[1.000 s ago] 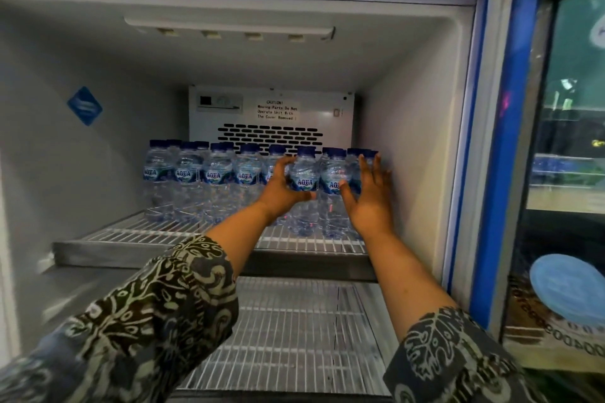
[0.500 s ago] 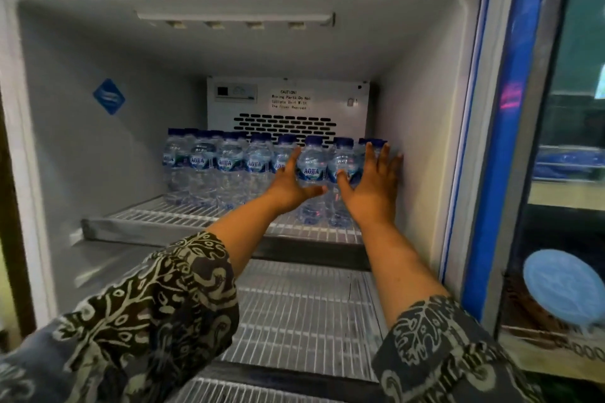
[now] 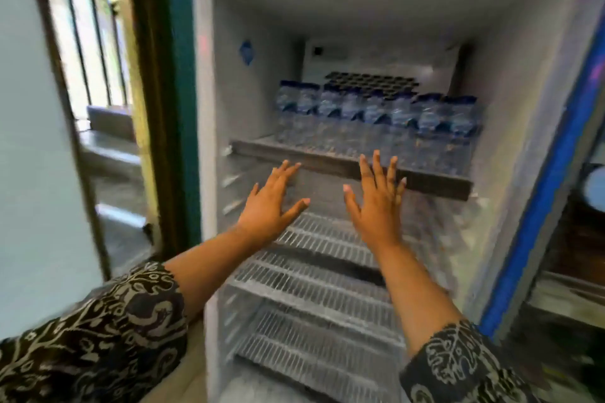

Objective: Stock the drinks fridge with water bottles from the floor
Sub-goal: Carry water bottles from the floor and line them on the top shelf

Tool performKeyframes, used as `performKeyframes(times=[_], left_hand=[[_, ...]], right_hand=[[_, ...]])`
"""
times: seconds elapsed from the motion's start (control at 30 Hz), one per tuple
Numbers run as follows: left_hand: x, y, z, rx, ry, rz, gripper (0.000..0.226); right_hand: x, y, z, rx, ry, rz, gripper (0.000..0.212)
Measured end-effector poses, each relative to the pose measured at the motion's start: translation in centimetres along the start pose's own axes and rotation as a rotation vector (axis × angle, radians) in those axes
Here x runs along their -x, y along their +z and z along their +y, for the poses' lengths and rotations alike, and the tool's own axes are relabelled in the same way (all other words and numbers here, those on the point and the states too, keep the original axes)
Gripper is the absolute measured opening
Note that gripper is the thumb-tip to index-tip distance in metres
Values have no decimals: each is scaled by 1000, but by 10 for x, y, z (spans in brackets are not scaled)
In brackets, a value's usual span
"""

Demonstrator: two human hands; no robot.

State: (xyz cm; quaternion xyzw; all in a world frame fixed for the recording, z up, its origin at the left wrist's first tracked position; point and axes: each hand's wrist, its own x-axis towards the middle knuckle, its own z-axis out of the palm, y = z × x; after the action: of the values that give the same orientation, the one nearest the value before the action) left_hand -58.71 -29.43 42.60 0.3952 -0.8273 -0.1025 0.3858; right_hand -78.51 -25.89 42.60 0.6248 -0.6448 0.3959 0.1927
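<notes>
Water bottles (image 3: 376,114) line the fridge's top shelf (image 3: 435,181) beside a barred window (image 3: 85,42).

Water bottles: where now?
Head view, upper centre: the water bottles stand in a row at the back of the top shelf, before the rear vent, above the left hand and right hand.

1. The water bottles (image 3: 376,116) stand upright in a tight row across the back of the top shelf (image 3: 425,181). They are clear plastic with blue caps and blue labels. In the blur I make out perhaps eight across.
2. The drinks fridge (image 3: 510,114) stands open before me, pale inside, with a dark vent grille (image 3: 370,80) just behind the bottles.
3. Its lower wire shelves (image 3: 314,285) are white, stacked one below another.
</notes>
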Motion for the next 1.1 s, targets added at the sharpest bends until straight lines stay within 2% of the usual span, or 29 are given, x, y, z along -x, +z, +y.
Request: performKeyframes(times=[0.13,0.4,0.63,0.73,0.9,1.1], left_hand=[[132,-48,-60,-183,-96,-121,70],[411,-115,-139,-169,-577,-222,66],[588,-138,-160,-185,-1001,-272,69],[643,-135,-161,-197,-1184,-245,68],[719,-105,-193,-163,-1429,-162,70],[803,-6,-285,-25,-1678,37,77]], right_hand=[[97,42,-78,-117,-57,-170,70],[316,108,-229,-263,-105,-702,74],[439,139,-301,-317,-293,-1112,71],[473,161,-313,-337,-324,-1274,65],[520,221,-318,-316,-313,-1441,65],[611,353,-326,-332,-229,-1486,63]])
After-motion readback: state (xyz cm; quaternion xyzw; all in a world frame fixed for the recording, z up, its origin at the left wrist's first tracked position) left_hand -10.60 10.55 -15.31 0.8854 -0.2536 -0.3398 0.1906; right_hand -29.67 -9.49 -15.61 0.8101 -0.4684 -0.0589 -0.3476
